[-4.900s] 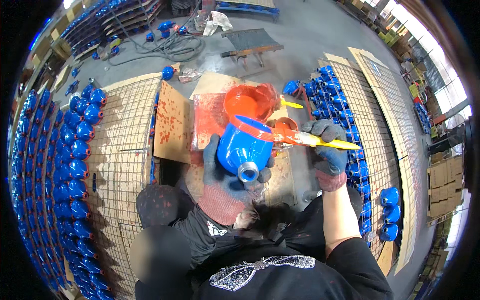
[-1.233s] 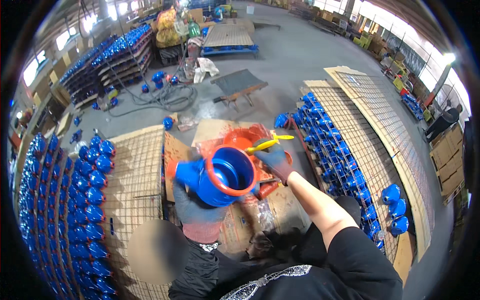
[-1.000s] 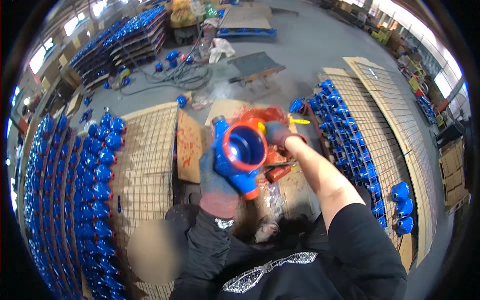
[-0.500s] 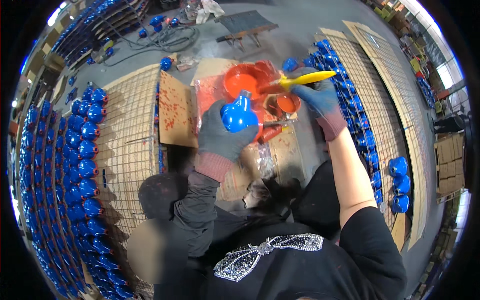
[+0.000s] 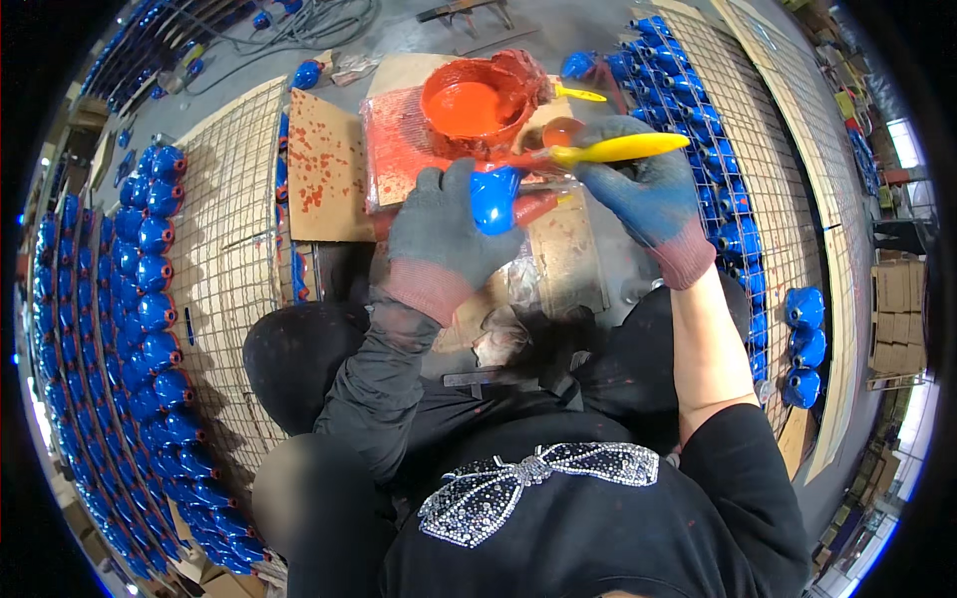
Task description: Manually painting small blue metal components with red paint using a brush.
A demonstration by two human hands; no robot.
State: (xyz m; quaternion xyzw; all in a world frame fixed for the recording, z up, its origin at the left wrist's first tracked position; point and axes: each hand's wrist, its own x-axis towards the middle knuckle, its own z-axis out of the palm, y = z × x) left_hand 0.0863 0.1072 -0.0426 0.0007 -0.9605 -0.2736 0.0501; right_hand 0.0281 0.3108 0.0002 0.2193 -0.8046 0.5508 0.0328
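Note:
In my gloved left hand [image 5: 439,231] is a glossy blue rounded metal part [image 5: 493,202], held in front of me; my fingers hide some of it. A paintbrush with a yellow handle [image 5: 628,148] is gripped in my gloved right hand [image 5: 646,194]. Its red-coated bristles [image 5: 523,159] reach left to the upper edge of the blue part; whether they touch it I cannot tell. Just beyond stands a paint-smeared tub [image 5: 472,103] of red paint. A small cup of red paint [image 5: 561,132] sits behind the brush.
Wire mesh racks [image 5: 231,214] flank me, with rows of blue parts [image 5: 155,274] at left and more blue parts [image 5: 713,164] at right. A red-spattered cardboard sheet [image 5: 326,169] leans left of the tub. Another yellow brush handle [image 5: 580,95] sticks out by the tub.
The blue part has been turned, so its neck no longer points up. The brush has come left and down to the part. My view has shifted, bringing the tub higher in the picture.

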